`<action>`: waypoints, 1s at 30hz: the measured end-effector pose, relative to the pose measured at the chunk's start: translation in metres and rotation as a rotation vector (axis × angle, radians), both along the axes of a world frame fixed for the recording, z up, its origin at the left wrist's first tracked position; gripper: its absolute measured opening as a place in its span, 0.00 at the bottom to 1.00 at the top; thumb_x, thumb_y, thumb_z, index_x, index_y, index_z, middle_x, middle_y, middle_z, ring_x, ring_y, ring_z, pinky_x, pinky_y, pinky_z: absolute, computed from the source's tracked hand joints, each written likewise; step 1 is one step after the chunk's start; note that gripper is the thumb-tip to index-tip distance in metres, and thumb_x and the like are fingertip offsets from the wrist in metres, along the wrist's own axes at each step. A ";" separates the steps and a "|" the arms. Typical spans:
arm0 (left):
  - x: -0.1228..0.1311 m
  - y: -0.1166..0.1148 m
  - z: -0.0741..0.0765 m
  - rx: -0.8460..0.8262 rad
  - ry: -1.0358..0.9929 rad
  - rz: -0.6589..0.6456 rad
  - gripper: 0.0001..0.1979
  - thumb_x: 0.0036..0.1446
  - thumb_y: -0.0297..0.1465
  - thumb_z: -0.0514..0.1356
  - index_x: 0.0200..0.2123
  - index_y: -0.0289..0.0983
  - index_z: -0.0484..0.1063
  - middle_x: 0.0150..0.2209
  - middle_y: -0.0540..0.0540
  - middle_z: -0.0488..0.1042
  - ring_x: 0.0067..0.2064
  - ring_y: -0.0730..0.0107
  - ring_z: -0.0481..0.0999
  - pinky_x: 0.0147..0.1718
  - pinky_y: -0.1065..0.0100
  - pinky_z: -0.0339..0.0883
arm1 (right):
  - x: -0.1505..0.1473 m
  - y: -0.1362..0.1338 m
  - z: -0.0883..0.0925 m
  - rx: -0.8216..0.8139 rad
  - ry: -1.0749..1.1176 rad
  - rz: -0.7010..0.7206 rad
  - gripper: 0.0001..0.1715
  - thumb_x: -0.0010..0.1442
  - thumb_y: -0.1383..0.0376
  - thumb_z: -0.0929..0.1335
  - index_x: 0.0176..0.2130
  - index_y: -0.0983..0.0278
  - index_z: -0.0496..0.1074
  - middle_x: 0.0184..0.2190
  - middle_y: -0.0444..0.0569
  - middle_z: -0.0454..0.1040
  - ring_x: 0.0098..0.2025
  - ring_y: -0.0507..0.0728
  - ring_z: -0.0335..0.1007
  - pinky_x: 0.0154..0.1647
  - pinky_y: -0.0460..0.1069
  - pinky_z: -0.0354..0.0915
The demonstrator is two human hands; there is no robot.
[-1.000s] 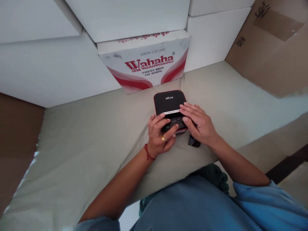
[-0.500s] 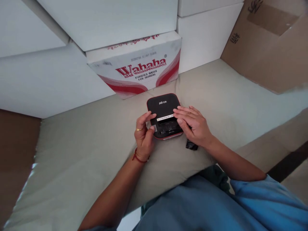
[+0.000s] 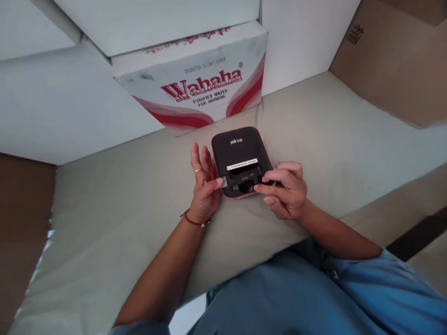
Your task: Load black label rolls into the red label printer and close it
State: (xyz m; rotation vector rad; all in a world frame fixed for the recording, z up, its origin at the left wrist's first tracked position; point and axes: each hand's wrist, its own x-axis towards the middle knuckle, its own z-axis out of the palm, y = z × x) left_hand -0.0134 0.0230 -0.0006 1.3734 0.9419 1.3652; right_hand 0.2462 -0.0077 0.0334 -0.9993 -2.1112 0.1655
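A black device with a red rim (image 3: 240, 149) lies flat on a beige cloth (image 3: 104, 223), and a slot is open at its near end. My left hand (image 3: 204, 195) stands against the device's left side. Its fingers are stretched out and its thumb tip rests on the near left corner. My right hand (image 3: 288, 195) is at the near right corner. Thumb and forefinger are pinched together at the open slot on a small dark piece that is mostly hidden.
A white and red carton marked Wahaha (image 3: 195, 88) stands just behind the device, among plain white boxes (image 3: 70, 111). A brown cardboard box (image 3: 394, 70) leans at the right. The cloth's edge drops off close to my blue-clad lap.
My left hand has come off the device's near end and opened beside it. My right hand has gone from lying flat to a pinch. The small black piece on the cloth is out of sight.
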 end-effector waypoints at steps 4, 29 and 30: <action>0.003 0.001 -0.001 0.039 0.025 0.021 0.51 0.61 0.57 0.68 0.77 0.72 0.40 0.83 0.57 0.48 0.82 0.56 0.54 0.76 0.47 0.64 | -0.001 0.002 -0.001 0.004 -0.014 0.026 0.23 0.70 0.43 0.64 0.47 0.45 0.87 0.44 0.50 0.83 0.52 0.69 0.70 0.56 0.68 0.68; 0.027 -0.018 0.009 0.274 0.224 0.579 0.06 0.71 0.35 0.61 0.40 0.41 0.71 0.38 0.50 0.69 0.39 0.69 0.70 0.42 0.65 0.65 | -0.088 0.095 0.115 -0.462 -1.007 -0.188 0.21 0.66 0.71 0.67 0.55 0.66 0.83 0.52 0.65 0.85 0.54 0.71 0.82 0.43 0.56 0.69; 0.027 -0.016 0.008 0.214 0.195 0.615 0.08 0.69 0.34 0.62 0.36 0.41 0.67 0.35 0.52 0.67 0.36 0.70 0.67 0.39 0.66 0.62 | -0.087 0.094 0.115 -0.452 -0.986 -0.196 0.21 0.65 0.70 0.68 0.55 0.65 0.82 0.52 0.65 0.85 0.53 0.71 0.82 0.42 0.55 0.69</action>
